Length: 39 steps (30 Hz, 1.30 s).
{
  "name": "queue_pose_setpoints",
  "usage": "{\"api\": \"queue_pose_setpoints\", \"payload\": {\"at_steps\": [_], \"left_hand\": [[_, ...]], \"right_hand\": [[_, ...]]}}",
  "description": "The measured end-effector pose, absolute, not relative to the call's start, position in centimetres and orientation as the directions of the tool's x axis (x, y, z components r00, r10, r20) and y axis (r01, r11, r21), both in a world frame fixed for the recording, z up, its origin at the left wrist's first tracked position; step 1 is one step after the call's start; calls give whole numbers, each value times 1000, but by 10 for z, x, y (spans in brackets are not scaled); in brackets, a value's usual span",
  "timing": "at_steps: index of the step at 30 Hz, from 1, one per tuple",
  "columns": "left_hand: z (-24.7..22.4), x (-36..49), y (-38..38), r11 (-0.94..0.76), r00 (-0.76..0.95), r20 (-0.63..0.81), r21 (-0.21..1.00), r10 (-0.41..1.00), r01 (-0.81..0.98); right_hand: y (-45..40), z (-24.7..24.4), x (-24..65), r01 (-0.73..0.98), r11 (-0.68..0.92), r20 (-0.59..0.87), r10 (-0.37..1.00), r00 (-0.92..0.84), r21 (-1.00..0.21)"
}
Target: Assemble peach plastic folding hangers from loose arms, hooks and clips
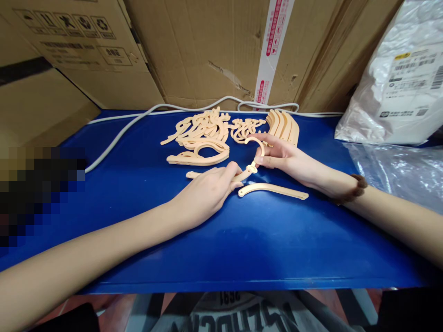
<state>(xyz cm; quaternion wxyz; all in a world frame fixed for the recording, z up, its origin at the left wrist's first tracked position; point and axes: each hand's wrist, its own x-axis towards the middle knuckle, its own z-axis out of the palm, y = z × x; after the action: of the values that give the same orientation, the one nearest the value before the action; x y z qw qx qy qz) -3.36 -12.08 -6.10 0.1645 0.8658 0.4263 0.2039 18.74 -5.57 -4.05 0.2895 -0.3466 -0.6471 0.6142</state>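
Blue desk (207, 258): over its middle, the left hand (205, 190) grips a beige bar (244, 175); the right hand (282, 154) pinches the hook (262, 148) meeting that bar's tip. Uneven twisting could strain the thin hook or make it slip.

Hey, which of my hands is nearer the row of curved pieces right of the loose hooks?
Right. Your right hand, pinching a hook, is just in front of the row of curved pieces; your left hand is farther away, in front and to the left.
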Motion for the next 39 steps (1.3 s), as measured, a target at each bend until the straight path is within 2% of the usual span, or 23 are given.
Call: {"api": "queue_pose_setpoints", "payload": {"at_steps": [11, 19, 26, 31, 35, 39], "left_hand": [[-65, -35, -121, -594, 558, 222, 427, 800, 682], [-67, -33, -121, -628, 573, 258, 341, 778, 700], [-65, -34, -121, -642, 589, 268, 203, 763, 739], [-61, -32, -121, -644, 591, 285, 153, 755, 749], [-60, -32, -122, -645, 605, 271, 90, 749, 759], [-60, -32, -123, -664, 615, 317, 66, 722, 745]], "right_hand": [[-54, -40, 190, 71, 3, -43, 768, -638, -997], [-52, -42, 190, 62, 34, -14, 766, -643, -998], [-53, -41, 187, 120, 117, 15, 776, -630, -986], [-52, -44, 188, 138, 163, 42, 779, -625, -977], [-54, -42, 188, 162, 264, 103, 763, -638, -951], [-59, -36, 187, 175, 350, 163, 749, -642, -920]]}}
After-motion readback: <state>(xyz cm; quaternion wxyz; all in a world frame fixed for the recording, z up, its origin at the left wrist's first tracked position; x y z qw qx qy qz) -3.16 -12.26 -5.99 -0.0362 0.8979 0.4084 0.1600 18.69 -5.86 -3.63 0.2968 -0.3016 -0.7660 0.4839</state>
